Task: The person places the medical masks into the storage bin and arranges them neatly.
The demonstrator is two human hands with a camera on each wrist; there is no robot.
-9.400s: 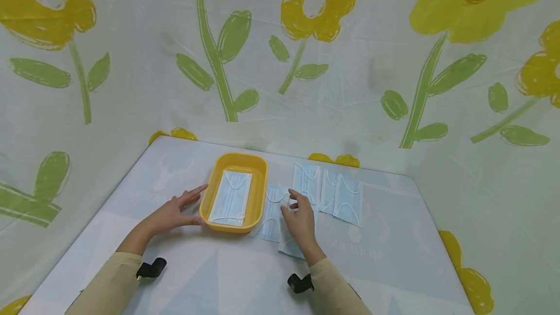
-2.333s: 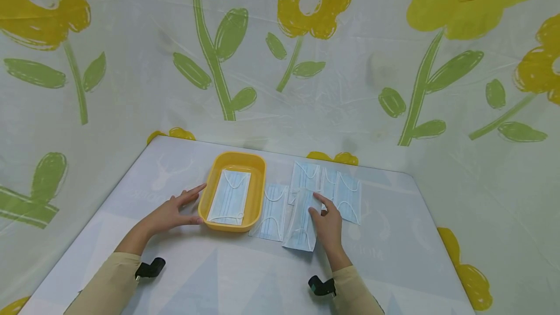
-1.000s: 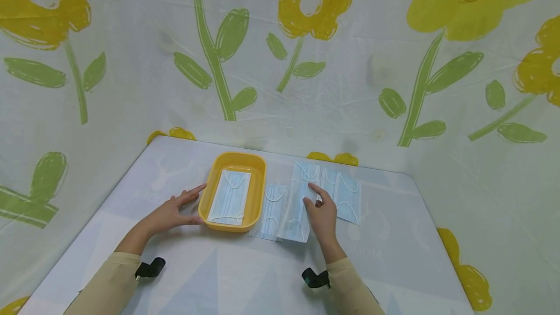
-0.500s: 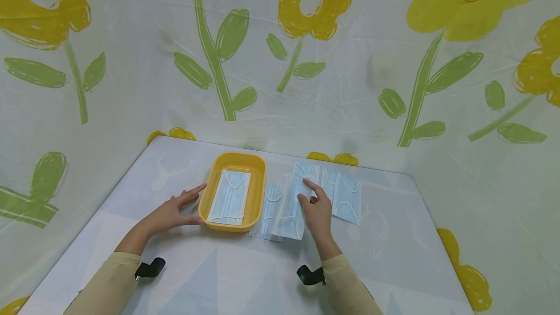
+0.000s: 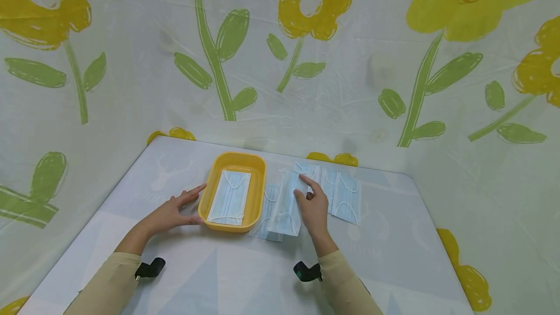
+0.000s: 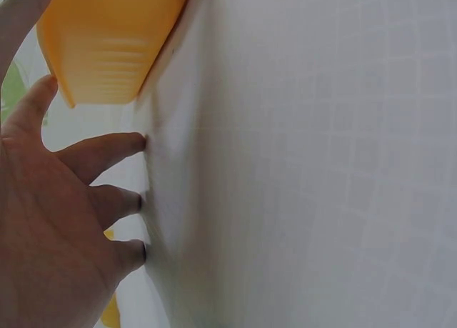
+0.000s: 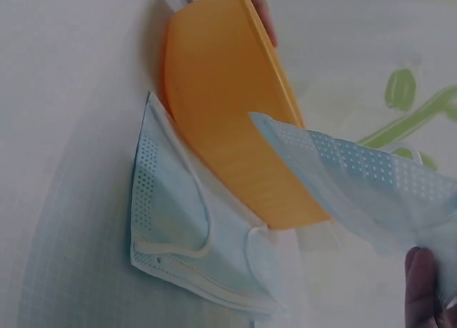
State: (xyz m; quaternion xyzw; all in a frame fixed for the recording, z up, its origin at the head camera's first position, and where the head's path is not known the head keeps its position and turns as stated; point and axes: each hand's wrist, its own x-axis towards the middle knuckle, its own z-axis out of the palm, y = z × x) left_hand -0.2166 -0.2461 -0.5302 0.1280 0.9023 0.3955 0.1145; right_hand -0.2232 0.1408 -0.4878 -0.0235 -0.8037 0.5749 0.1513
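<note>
Pinching pale-blue rectangular fabric mask (image 5: 285, 203), right hand (image 5: 316, 208), best held flat; left hand (image 5: 172, 214), fingers wide, against yellow oblong plastic tray (image 5: 240, 161).

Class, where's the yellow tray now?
In the head view, the yellow tray sits left of centre, between the left hand and the mask the right hand holds.

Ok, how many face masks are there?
6 visible: one mask in the yellow tray, one mask in the right hand, one mask beside the tray, three masks farther right. Others may be hidden underneath.
</note>
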